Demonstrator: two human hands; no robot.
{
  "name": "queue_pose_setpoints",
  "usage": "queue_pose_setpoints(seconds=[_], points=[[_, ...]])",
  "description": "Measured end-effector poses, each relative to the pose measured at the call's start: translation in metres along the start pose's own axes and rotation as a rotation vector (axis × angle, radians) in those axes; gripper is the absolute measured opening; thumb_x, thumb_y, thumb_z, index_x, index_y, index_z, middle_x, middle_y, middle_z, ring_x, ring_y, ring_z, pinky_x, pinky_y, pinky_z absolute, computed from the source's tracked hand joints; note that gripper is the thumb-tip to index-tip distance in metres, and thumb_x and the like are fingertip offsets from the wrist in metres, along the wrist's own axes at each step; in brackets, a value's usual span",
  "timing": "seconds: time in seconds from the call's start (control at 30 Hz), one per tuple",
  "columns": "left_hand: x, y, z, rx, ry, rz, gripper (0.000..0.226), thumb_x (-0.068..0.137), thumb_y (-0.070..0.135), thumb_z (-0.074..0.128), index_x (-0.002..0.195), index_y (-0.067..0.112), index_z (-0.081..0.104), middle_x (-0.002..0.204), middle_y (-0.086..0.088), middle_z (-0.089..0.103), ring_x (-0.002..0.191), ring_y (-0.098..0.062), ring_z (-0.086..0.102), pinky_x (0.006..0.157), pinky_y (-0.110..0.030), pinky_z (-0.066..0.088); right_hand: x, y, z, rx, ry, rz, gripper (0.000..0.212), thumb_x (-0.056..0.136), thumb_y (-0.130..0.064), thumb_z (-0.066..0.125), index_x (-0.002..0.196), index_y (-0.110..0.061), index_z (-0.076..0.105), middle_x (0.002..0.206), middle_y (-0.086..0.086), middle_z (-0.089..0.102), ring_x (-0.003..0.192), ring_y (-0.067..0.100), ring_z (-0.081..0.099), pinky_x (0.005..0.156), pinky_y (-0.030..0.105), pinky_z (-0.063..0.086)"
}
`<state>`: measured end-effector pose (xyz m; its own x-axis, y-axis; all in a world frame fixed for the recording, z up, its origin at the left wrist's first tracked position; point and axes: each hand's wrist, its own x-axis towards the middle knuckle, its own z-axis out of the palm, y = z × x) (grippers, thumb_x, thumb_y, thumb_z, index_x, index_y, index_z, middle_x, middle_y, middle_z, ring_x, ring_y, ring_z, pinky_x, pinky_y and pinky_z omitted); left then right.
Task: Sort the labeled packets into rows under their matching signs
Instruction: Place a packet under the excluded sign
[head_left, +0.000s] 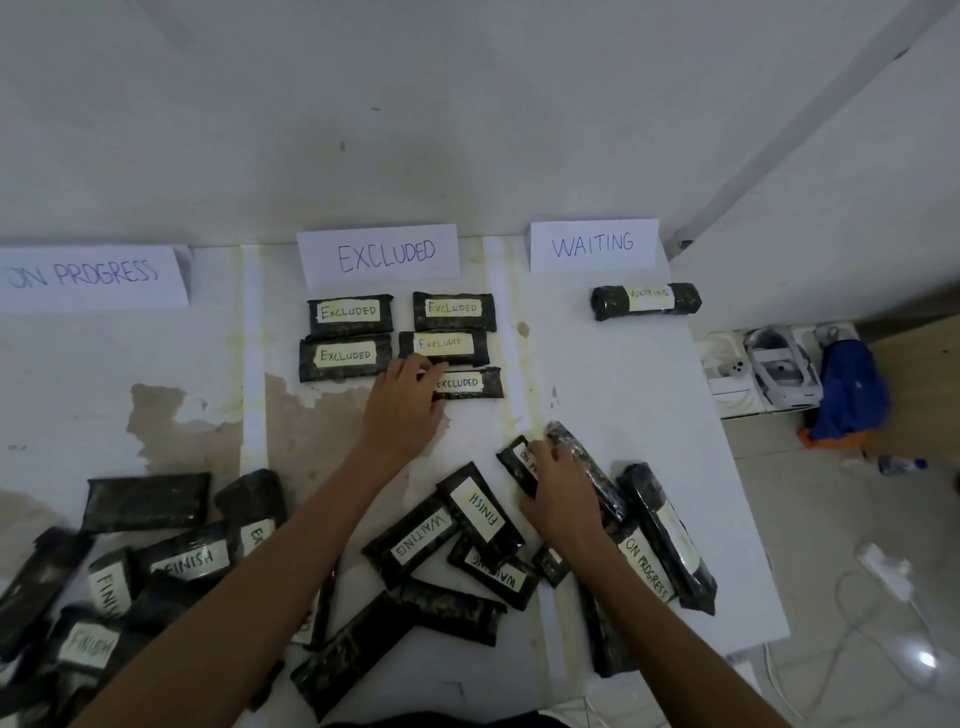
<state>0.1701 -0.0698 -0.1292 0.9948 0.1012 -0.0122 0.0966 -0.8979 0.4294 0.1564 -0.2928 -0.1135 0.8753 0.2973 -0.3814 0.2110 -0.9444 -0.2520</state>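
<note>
Black EXCLUDED packet (469, 383) lies lengthwise left-right under my left hand (402, 402).
My fingers rest loosely open on its end; right hand (563, 493) curls around an ON packet (519, 465).

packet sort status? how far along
Early. Done: four packets sit under the EXCLUDED sign and one under the WAITING sign. In hand: the left hand is setting a fifth EXCLUDED packet in place, and the right hand rests on an ON PROGRESS packet in the pile. Left: nothing lies under the ON PROGRESS sign, and most packets, FINISH ones included, are unsorted near the front edge.
</note>
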Motion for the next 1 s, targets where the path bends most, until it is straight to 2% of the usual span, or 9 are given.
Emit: queue_pose_setpoints(seconds=[0.17,0.3,0.4,0.5,0.6,0.67,0.77,0.87,1.0], points=[[-0.037,-0.016,-0.023,-0.076,0.021,-0.006,0.041,0.080,0.013,0.060,0.121,0.010,0.056,0.110,-0.011,0.056,0.101,-0.028,0.052,0.083,-0.040,0.049,0.003,-0.021,-0.009,0.090,0.094,-0.176,0.064,0.071,-0.022,0.075,0.128,-0.011,0.046,0.108,0.014,0.059,0.097,0.031,0.054,0.081,0.043,0.050],[-0.072,-0.036,-0.046,-0.187,-0.020,-0.028,0.041,0.083,0.012,0.057,0.123,0.010,0.054,0.113,-0.009,0.055,0.101,-0.025,0.052,0.086,-0.038,0.049,-0.002,-0.066,-0.017,0.130,0.096,-0.290,0.066,0.073,-0.014,0.072,0.133,-0.015,0.043,0.117,0.011,0.057,0.103,0.030,0.050,0.086,0.043,0.046],[-0.094,-0.048,-0.065,-0.396,-0.088,-0.183,0.039,0.088,0.016,0.055,0.127,0.013,0.050,0.110,-0.005,0.055,0.095,-0.017,0.053,0.085,-0.031,0.047,-0.007,-0.109,-0.014,0.232,0.058,-0.293,0.069,0.072,-0.015,0.074,0.133,-0.016,0.042,0.119,0.010,0.054,0.106,0.027,0.049,0.088,0.040,0.046],[-0.112,-0.059,-0.083,-0.595,-0.114,-0.346,0.036,0.090,0.016,0.056,0.125,0.015,0.052,0.100,0.000,0.059,0.085,-0.013,0.056,0.075,-0.024,0.045,-0.008,-0.155,-0.004,0.344,0.007,-0.275,0.072,0.069,-0.016,0.078,0.132,-0.015,0.043,0.116,0.010,0.053,0.104,0.025,0.051,0.087,0.038,0.048],[-0.131,-0.084,-0.100,-0.666,-0.070,-0.396,0.037,0.088,0.014,0.056,0.125,0.018,0.051,0.103,0.000,0.062,0.085,-0.011,0.059,0.078,-0.027,0.049,-0.005,-0.200,0.010,0.289,0.025,-0.375,0.061,0.067,-0.010,0.077,0.123,-0.011,0.053,0.115,0.012,0.056,0.105,0.029,0.051,0.090,0.043,0.047],[-0.143,-0.112,-0.110,-0.613,-0.049,-0.441,0.045,0.087,0.015,0.057,0.130,0.017,0.046,0.112,-0.003,0.059,0.093,-0.013,0.057,0.085,-0.030,0.048,0.004,-0.228,0.017,0.199,0.044,-0.453,0.052,0.067,-0.007,0.075,0.116,-0.010,0.059,0.112,0.013,0.058,0.101,0.032,0.052,0.086,0.045,0.047],[-0.155,-0.164,-0.123,-0.377,-0.041,-0.431,0.054,0.085,0.018,0.056,0.136,0.014,0.039,0.130,-0.008,0.050,0.118,-0.027,0.045,0.097,-0.040,0.043,0.028,-0.270,0.023,0.088,0.051,-0.544,0.044,0.067,-0.005,0.073,0.109,-0.008,0.063,0.108,0.016,0.060,0.095,0.037,0.055,0.079,0.046,0.048],[-0.155,-0.215,-0.138,-0.220,-0.042,-0.410,0.055,0.086,0.017,0.055,0.138,0.012,0.038,0.133,-0.014,0.047,0.120,-0.033,0.042,0.095,-0.043,0.041,0.059,-0.309,0.029,-0.006,0.079,-0.601,0.039,0.069,-0.002,0.070,0.108,-0.007,0.063,0.107,0.017,0.061,0.093,0.039,0.056,0.076,0.047,0.048],[-0.141,-0.275,-0.148,-0.150,-0.034,-0.359,0.055,0.086,0.014,0.056,0.138,0.010,0.039,0.135,-0.016,0.046,0.119,-0.036,0.042,0.094,-0.046,0.042,0.104,-0.350,0.040,-0.115,0.091,-0.633,0.037,0.082,-0.001,0.057,0.118,-0.011,0.058,0.122,0.012,0.054,0.105,0.033,0.049,0.081,0.039,0.037]])
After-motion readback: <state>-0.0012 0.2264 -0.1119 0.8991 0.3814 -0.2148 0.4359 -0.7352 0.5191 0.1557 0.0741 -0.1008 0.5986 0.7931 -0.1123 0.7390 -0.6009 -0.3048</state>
